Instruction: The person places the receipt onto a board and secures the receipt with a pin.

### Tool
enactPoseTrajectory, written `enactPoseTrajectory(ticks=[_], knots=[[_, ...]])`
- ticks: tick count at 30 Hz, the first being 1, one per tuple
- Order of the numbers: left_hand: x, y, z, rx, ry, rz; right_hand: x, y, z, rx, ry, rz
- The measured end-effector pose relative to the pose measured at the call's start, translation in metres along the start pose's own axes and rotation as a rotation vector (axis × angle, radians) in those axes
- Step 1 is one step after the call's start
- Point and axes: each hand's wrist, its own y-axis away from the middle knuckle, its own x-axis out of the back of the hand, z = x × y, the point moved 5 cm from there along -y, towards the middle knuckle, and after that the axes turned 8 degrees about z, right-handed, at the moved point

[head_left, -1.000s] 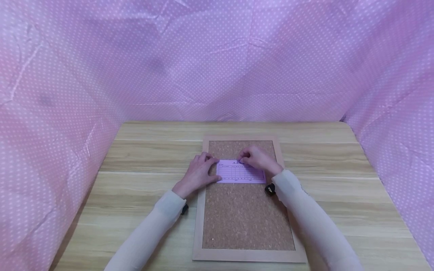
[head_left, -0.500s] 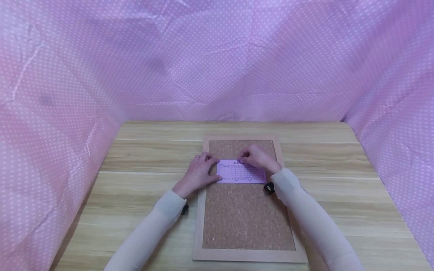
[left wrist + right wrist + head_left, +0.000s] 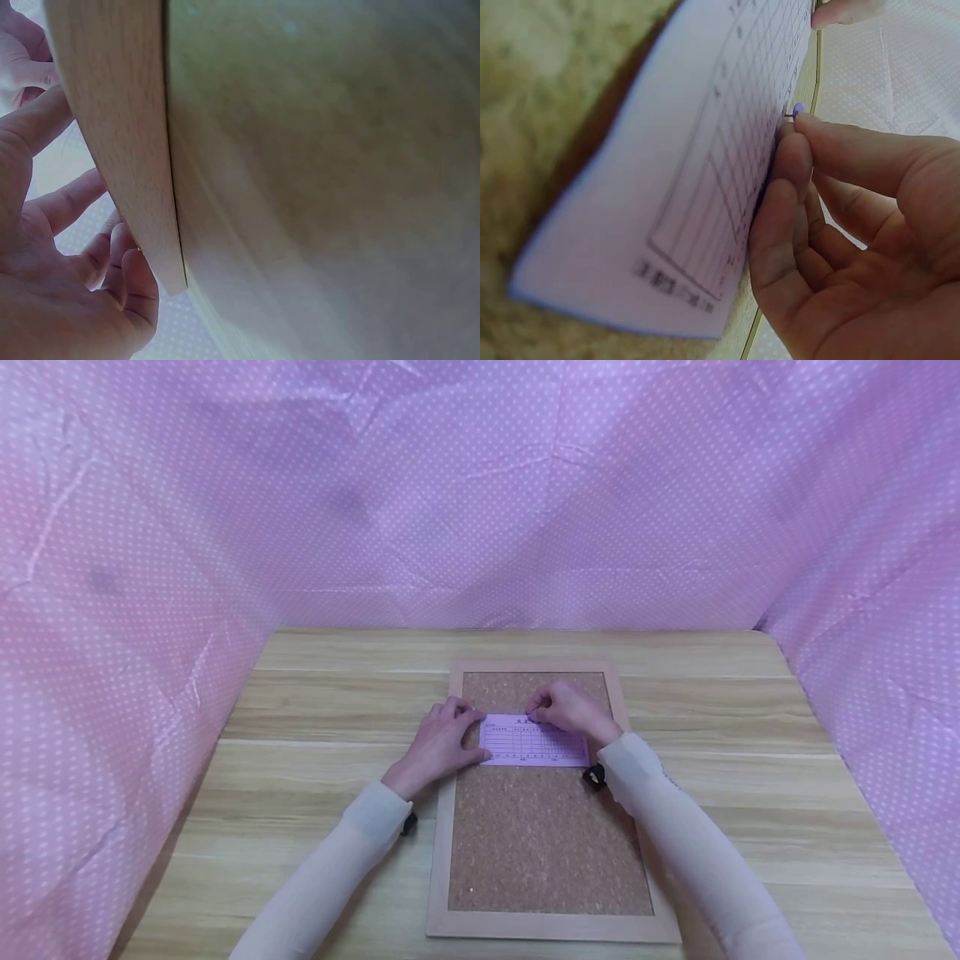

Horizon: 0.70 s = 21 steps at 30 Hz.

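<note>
A lilac printed form, a small ruled slip of paper, lies across the upper part of a framed corkboard. At its left end my left hand is spread, with the thumb near the lower corner and the fingertips by the upper corner. My right hand is at the form's top edge. In the right wrist view its thumb and finger pinch a push pin with a purple head, the metal shaft showing at the paper. The near edge of the form lifts off the cork in that view.
The corkboard's pale wooden frame rests on a wood-grain table. Pink dotted cloth hangs behind the table and at both sides. A black wrist device sits under the right cuff.
The right wrist has shifted very slightly, while its fingers stay at the form's top edge. The left hand and the form hold their places.
</note>
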Motion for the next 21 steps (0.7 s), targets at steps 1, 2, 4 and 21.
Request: enactPoseTrajectory(ticks=[1,2,4,21], knots=[[-0.0001,0.0001,0.0,0.001,0.001,0.0,0.0,0.0002,-0.0003,-0.003,-0.001,-0.001],[0.0,0.0003,0.0002,0.004,0.002,-0.002,-0.0003,0.0001,-0.0006,-0.004,-0.001,-0.001],[0.0003,0.0009,0.0007,0.01,0.006,-0.004,-0.0003,-0.0001,-0.0015,-0.005,0.003,-0.003],[-0.0014,0.0013,0.0008,0.021,0.007,-0.003,-0.0022,0.0017,-0.0022,-0.026,0.056,0.014]])
